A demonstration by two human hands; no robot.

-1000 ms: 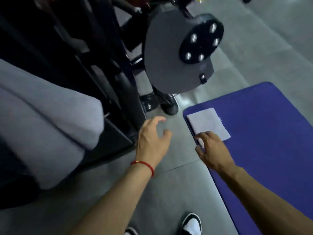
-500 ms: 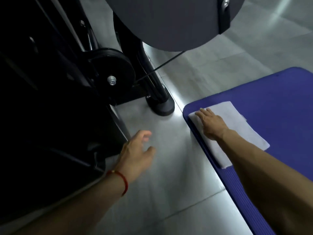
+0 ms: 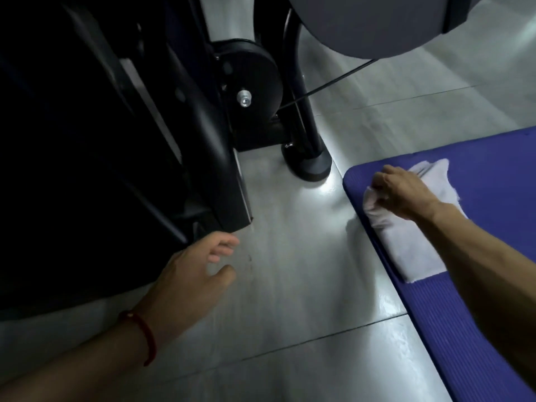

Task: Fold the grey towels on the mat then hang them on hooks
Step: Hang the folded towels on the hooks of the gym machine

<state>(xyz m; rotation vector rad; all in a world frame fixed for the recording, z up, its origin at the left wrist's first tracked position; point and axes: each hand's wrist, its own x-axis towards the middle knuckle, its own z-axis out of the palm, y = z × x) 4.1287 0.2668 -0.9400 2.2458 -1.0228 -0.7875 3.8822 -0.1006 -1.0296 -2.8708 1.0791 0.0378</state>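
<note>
Grey floor tiles [image 3: 290, 285] carry a black exercise machine [image 3: 116, 140] and a blue mat [image 3: 478, 300], at whose near corner the right hand [image 3: 403, 190] grasps the folded grey towel [image 3: 412, 245], while the left hand [image 3: 188, 280] hovers with fingers relaxed.

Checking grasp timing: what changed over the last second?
The right hand went from lying flat on the folded towel to gripping its far end, bunching the cloth. The left hand stays open above the floor, holding nothing. The towel remains on the mat edge.
</note>
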